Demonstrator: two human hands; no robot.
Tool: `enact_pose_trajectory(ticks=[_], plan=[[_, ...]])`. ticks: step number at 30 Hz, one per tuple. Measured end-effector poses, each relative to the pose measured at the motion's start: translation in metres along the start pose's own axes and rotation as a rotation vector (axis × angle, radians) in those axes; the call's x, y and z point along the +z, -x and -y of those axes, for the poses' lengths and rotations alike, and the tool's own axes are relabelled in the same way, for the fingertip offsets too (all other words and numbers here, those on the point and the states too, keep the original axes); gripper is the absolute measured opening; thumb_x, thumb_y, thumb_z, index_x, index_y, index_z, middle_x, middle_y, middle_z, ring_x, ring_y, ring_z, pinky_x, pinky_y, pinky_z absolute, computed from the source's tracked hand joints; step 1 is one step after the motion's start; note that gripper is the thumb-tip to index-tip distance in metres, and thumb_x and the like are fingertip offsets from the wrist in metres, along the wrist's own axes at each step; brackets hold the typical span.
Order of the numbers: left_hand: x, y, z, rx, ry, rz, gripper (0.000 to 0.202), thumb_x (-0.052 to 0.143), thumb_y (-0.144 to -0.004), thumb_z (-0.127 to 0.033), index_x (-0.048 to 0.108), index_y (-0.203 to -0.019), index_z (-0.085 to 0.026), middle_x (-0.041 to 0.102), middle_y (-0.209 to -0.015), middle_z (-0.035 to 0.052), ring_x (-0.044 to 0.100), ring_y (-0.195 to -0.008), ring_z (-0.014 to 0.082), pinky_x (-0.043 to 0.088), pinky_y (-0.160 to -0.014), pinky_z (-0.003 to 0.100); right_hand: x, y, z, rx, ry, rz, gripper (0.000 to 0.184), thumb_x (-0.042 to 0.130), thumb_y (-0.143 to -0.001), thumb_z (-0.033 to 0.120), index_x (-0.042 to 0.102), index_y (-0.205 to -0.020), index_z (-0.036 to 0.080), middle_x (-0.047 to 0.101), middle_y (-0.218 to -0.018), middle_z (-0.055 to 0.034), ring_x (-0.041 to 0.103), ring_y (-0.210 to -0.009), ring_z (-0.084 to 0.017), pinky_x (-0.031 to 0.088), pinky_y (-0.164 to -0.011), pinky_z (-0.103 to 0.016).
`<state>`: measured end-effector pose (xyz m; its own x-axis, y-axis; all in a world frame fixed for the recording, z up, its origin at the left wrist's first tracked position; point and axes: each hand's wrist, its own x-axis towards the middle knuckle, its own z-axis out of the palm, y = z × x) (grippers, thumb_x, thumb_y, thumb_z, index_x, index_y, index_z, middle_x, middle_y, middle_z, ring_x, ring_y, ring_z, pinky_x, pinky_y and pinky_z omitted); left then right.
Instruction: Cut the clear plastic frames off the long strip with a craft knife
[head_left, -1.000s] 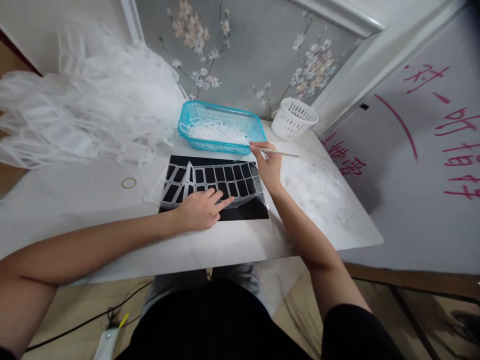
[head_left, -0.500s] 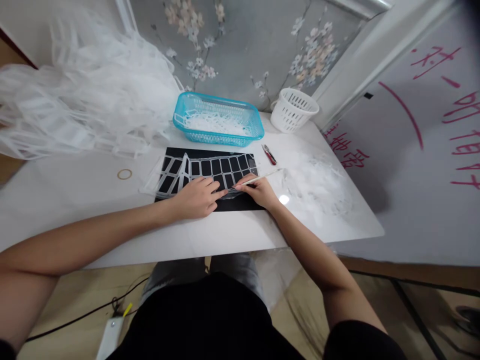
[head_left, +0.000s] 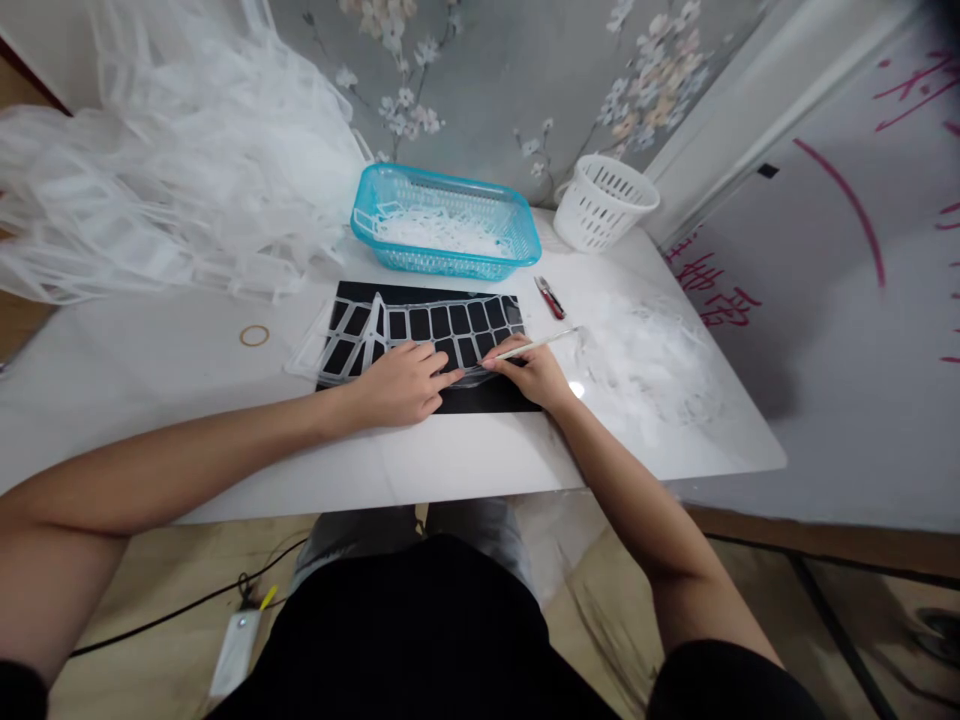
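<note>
A translucent plastic sheet with rows of rectangular openings (head_left: 397, 324) lies over a black mat (head_left: 495, 400) on the white table. My left hand (head_left: 409, 383) rests on the near part of the sheet, fingers stretched out and the index finger pointing right. Pinched in my right hand (head_left: 531, 370) is a thin, pale pen-like tool (head_left: 544, 343), its tip down at the sheet's near edge close to my left index finger. A folded strip of the sheet stands up at its left part. What exactly the tip touches is too small to tell.
Behind the mat stands a blue basket (head_left: 529, 235) holding white plastic scraps. A white basket (head_left: 600, 215) is at the back right, with a small red-handled cutter (head_left: 551, 300) nearer. Translucent scraps (head_left: 645, 360) lie right, a large pile (head_left: 187, 190) left, beside a rubber band (head_left: 254, 335).
The view has shifted slightly, so the scene sits a little differently. Both hands keep nearly the same place on the sheet, and the pen-like tool stays in my right hand.
</note>
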<state>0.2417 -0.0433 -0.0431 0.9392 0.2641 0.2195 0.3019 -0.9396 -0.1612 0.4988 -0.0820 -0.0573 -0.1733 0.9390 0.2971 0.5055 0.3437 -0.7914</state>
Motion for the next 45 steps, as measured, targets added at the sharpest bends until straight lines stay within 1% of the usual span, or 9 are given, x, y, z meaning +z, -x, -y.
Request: enact_pose_trajectory(ticks=[15,23,27,32,35,37,40,43,45], plan=[[-0.003,-0.004,-0.002,-0.005,-0.004,0.04,0.047,0.046,-0.094,-0.025,0.057,-0.139,-0.019,0.061,-0.097,0.0107,0.051,-0.09,0.0252,0.034,-0.071,0.036,-0.001,-0.003,-0.005,-0.019,0.02,0.037,0.015,0.07,-0.088,0.037,0.079,-0.089,0.025,0.076,-0.089,-0.0031,0.062,-0.095,-0.021,0.052,-0.089,-0.039],[0.002,-0.004,-0.003,-0.078,0.062,0.039,0.048,0.049,-0.091,-0.023,0.057,-0.138,-0.023,0.056,-0.1,0.0097,0.047,-0.095,0.0259,0.034,-0.079,0.037,0.002,-0.005,-0.01,-0.095,-0.006,0.068,0.015,0.068,-0.09,0.037,0.077,-0.093,0.026,0.076,-0.095,-0.0036,0.062,-0.111,-0.023,0.051,-0.099,-0.042],[0.005,-0.005,-0.003,-0.105,0.119,0.031,0.051,0.051,-0.087,-0.021,0.059,-0.137,-0.025,0.053,-0.1,0.0093,0.046,-0.096,0.0256,0.035,-0.08,0.037,0.001,-0.004,-0.007,-0.202,0.112,0.097,0.014,0.064,-0.093,0.035,0.076,-0.094,0.027,0.075,-0.094,-0.0027,0.062,-0.112,-0.023,0.05,-0.098,-0.042],[0.007,-0.007,-0.002,-0.11,0.161,0.022,0.052,0.053,-0.085,-0.02,0.061,-0.135,-0.026,0.053,-0.1,0.0094,0.044,-0.094,0.0253,0.036,-0.08,0.037,0.005,-0.003,-0.008,-0.396,0.352,0.063,0.015,0.059,-0.097,0.029,0.074,-0.098,0.028,0.075,-0.095,-0.0008,0.062,-0.101,-0.02,0.046,-0.093,-0.04],[0.007,-0.007,-0.002,-0.112,0.193,0.013,0.052,0.052,-0.085,-0.019,0.061,-0.135,-0.025,0.053,-0.099,0.0089,0.044,-0.094,0.0249,0.037,-0.081,0.037,0.006,-0.003,-0.014,-0.433,0.512,0.046,0.017,0.056,-0.098,0.026,0.072,-0.102,0.028,0.074,-0.098,-0.001,0.061,-0.102,-0.021,0.044,-0.092,-0.041],[0.008,-0.006,-0.001,-0.116,0.225,0.014,0.052,0.051,-0.084,-0.018,0.062,-0.135,-0.025,0.052,-0.098,0.0083,0.045,-0.095,0.0243,0.037,-0.081,0.037,0.0,-0.008,-0.019,-0.4,0.579,-0.073,0.019,0.054,-0.098,0.026,0.072,-0.099,0.029,0.073,-0.098,-0.0014,0.06,-0.102,-0.022,0.044,-0.092,-0.042],[0.011,-0.004,0.0,-0.106,0.257,0.018,0.054,0.05,-0.085,-0.017,0.06,-0.137,-0.025,0.053,-0.1,0.008,0.045,-0.096,0.0241,0.037,-0.084,0.037,-0.021,-0.028,-0.022,-0.266,0.611,-0.431,0.025,0.049,-0.1,0.033,0.073,-0.095,0.026,0.07,-0.096,-0.0054,0.06,-0.098,-0.023,0.046,-0.092,-0.044],[0.014,-0.001,0.0,-0.091,0.252,0.019,0.054,0.049,-0.087,-0.019,0.056,-0.141,-0.022,0.054,-0.102,0.009,0.045,-0.098,0.0246,0.037,-0.088,0.039,-0.045,-0.065,-0.015,-0.166,0.558,-0.737,0.034,0.044,-0.101,0.043,0.071,-0.098,0.022,0.067,-0.093,-0.0083,0.058,-0.102,-0.026,0.047,-0.094,-0.048],[0.014,0.0,-0.002,-0.096,0.244,0.028,0.054,0.049,-0.088,-0.021,0.054,-0.142,-0.022,0.054,-0.101,0.0087,0.046,-0.097,0.0244,0.037,-0.088,0.04,-0.053,-0.094,-0.008,-0.156,0.51,-0.815,0.038,0.041,-0.101,0.047,0.069,-0.1,0.021,0.067,-0.094,-0.0083,0.057,-0.104,-0.026,0.048,-0.094,-0.047]])
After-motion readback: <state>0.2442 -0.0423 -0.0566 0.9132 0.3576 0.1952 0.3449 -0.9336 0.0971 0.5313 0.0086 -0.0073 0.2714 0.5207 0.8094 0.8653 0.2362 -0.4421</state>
